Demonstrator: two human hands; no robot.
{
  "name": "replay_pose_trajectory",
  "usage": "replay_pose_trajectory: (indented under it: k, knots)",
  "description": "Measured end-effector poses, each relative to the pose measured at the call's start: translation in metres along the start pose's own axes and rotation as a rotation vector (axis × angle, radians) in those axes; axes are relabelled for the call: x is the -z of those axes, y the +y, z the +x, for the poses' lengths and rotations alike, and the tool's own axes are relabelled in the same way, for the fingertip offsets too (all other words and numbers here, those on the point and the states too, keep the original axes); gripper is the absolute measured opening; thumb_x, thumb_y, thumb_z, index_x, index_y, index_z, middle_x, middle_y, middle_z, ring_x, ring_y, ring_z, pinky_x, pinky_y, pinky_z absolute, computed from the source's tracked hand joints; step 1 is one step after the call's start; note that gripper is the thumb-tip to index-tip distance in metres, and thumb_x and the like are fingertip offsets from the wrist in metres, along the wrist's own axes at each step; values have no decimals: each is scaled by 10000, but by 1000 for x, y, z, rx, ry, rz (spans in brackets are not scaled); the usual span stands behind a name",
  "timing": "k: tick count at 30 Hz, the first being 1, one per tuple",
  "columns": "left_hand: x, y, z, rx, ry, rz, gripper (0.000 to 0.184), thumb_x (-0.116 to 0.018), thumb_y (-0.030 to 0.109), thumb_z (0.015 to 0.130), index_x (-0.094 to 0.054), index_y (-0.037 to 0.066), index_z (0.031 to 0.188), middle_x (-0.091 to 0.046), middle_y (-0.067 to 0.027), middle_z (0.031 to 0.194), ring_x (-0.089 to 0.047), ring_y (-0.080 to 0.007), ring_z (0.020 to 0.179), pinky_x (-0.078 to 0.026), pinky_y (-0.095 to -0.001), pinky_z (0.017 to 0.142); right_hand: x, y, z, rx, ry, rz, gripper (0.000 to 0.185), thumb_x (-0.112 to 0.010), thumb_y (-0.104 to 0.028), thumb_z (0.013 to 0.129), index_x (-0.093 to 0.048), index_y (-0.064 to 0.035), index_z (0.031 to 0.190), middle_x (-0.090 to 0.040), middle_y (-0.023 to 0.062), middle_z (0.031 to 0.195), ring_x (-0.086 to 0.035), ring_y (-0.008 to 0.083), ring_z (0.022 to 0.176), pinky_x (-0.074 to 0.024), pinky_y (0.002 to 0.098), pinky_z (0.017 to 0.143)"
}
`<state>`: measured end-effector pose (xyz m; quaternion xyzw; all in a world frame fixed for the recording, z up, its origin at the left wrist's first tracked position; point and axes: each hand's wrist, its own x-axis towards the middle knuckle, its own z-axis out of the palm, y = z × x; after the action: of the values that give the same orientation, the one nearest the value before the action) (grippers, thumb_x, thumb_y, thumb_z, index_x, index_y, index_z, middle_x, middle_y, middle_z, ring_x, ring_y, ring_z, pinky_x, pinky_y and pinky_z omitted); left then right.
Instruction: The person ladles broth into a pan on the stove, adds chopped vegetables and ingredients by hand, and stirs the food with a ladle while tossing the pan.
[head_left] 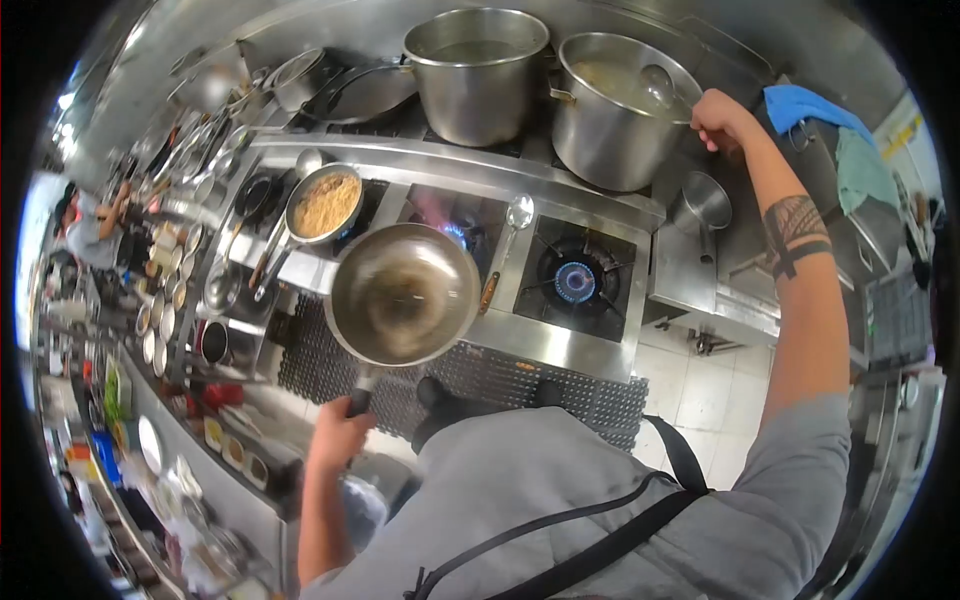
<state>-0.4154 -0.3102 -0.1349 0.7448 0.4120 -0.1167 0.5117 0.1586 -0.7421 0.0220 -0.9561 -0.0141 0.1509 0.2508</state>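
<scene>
The left hand (338,438) is clenched around the black handle of a wide, round grey metal wok (440,295), which hangs over the front edge of the steel stove (565,345), partly above the black rubber mat (310,345). The wok's inside is brownish and blurred, so its contents cannot be told. The right hand (722,122) is closed at the rim of the tall steel pot (607,148) on the right, seemingly grasping the thin handle of the round metal ladle (656,84) that sits over the pale liquid; the fingers partly hide this grip.

With only one hand bearing the wok, a slack wrist could tilt it and slide anything in it onto the mat. Its rim is near the wooden-handled metal spoon (518,213), so a sideways swing could knock that. If the ladle is full, a jerk or a catch on the pot's rim could splash hot liquid on the forearm. The lit burner (575,283) lies bare between the hands, and reaching low across it could burn skin. The round pan of golden shredded food (326,203) is just beside the wok and could be bumped.
</scene>
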Motion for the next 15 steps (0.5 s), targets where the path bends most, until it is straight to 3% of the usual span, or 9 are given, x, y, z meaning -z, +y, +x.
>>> replay_pose_trajectory:
  k: [1,2,4,5,6,8,15]
  knots:
    - [-24,5,-12,1,-58,15,145,-689,121,803,-646,-11,845,-569,-16,637,-519,-117,524,-398,-314,474,9,-1,16,-74,-98,123,138,-607,15,891,-546,7,769,-569,106,618,-570,197,491,-548,331,470]
    - [-48,15,-20,-1,-117,28,160,-699,132,811,-657,-14,861,-574,-19,645,-522,-118,529,-403,-312,479,12,9,24,-56,-117,114,138,-607,15,891,-546,7,769,-569,106,618,-570,197,491,-548,331,470]
    - [-91,45,-34,-61,-209,-28,189,-716,152,838,-669,-24,886,-584,-26,658,-518,-117,527,-405,-302,485,15,19,24,-64,-252,880,115,-589,60,887,-550,13,789,-573,105,686,-612,191,596,-556,284,541]
    - [-108,62,-35,-83,-246,-20,192,-718,160,851,-661,-22,872,-587,-29,662,-519,-120,523,-406,-303,482,16,31,30,5,-325,1059,139,-586,38,930,-509,5,820,-570,93,787,-603,148,666,-553,235,546]
    - [-124,79,-35,-108,-287,-10,200,-719,169,865,-654,-20,858,-590,-31,667,-519,-123,519,-406,-303,480,20,44,41,11,-333,1056,139,-586,38,930,-509,5,820,-570,93,787,-603,148,666,-553,235,546]
    - [-155,101,-23,-194,-359,-67,215,-713,176,877,-632,-17,828,-582,-41,652,-527,-133,511,-409,-308,475,30,62,61,-129,-646,1461,115,-585,15,953,-507,63,882,-561,116,861,-577,140,668,-560,210,556]
    - [-218,187,21,-394,-294,-2,227,-735,175,825,-627,-23,805,-583,-60,624,-549,-160,504,-435,-345,478,64,61,-24,-75,-532,1474,202,-555,-21,995,-454,149,1039,-502,160,1023,-559,118,628,-556,178,514]
